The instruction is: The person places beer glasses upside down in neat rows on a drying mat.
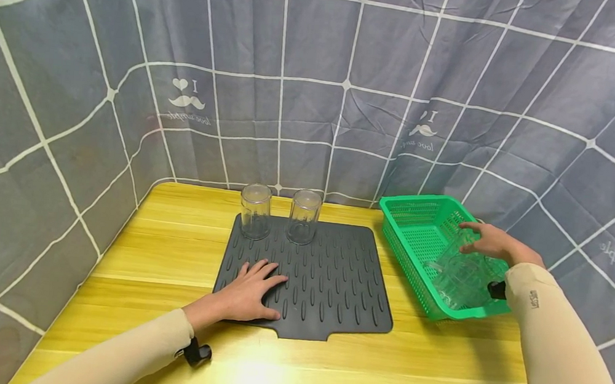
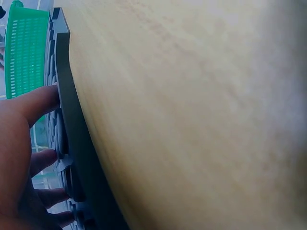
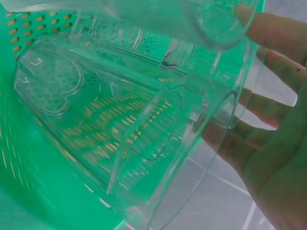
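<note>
My left hand (image 1: 250, 291) rests on the near left part of a dark ribbed mat (image 1: 339, 269), fingers spread. In the left wrist view its fingertips touch the mat close to its edge. Two clear glasses, a left glass (image 1: 255, 213) and a right glass (image 1: 303, 217), stand on the mat's far edge. My right hand (image 1: 492, 242) reaches over a green basket (image 1: 403, 260) holding several clear glasses (image 1: 462, 284). The right wrist view shows its fingers spread at the rims of an upper glass (image 3: 144, 17) and a heart-marked glass (image 3: 50, 79) lying below.
The mat and basket are on a yellow wood-grain table (image 1: 169, 246), the basket at its right side. A grey curtain (image 1: 315, 50) with white grid lines hangs behind and along both sides.
</note>
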Action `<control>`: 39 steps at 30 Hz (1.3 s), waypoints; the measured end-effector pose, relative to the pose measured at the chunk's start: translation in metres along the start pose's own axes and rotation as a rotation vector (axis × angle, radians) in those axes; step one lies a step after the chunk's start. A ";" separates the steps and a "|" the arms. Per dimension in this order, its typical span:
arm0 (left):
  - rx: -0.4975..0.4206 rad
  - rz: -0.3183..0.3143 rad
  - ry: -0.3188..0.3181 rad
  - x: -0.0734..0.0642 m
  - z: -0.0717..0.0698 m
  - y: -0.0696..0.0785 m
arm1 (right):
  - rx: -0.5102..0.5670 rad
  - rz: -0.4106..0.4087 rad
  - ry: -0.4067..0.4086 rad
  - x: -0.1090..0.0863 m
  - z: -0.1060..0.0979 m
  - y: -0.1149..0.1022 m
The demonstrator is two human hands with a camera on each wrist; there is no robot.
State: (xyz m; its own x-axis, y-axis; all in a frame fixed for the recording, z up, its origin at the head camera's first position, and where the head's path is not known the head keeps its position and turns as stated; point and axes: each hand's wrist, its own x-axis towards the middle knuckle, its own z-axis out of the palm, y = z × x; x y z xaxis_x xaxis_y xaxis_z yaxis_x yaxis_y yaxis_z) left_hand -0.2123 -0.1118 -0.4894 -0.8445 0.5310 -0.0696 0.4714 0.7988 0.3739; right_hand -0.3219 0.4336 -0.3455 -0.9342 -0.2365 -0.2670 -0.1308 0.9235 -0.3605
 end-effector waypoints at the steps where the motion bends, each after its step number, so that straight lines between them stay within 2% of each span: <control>1: -0.001 0.000 0.000 0.000 0.000 0.000 | -0.004 -0.003 0.001 0.000 0.000 0.001; 13: 0.020 0.007 0.001 0.000 0.002 -0.003 | -0.050 -0.028 0.061 0.005 0.005 0.008; 24: 0.014 0.001 -0.004 0.000 0.002 -0.004 | -0.062 -0.040 0.091 0.004 0.004 0.003; 32: 0.008 0.005 -0.001 -0.001 0.002 -0.003 | -0.016 -0.021 0.104 0.003 -0.001 -0.004; 39: 0.011 -0.001 -0.004 -0.001 0.002 -0.003 | -0.014 -0.041 0.141 0.001 -0.006 -0.012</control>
State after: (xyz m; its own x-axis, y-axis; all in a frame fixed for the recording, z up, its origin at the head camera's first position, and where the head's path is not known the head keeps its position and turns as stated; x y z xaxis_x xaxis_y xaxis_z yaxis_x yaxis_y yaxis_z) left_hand -0.2124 -0.1144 -0.4926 -0.8440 0.5312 -0.0736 0.4734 0.8025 0.3631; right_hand -0.3234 0.4236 -0.3365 -0.9652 -0.2304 -0.1239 -0.1735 0.9182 -0.3560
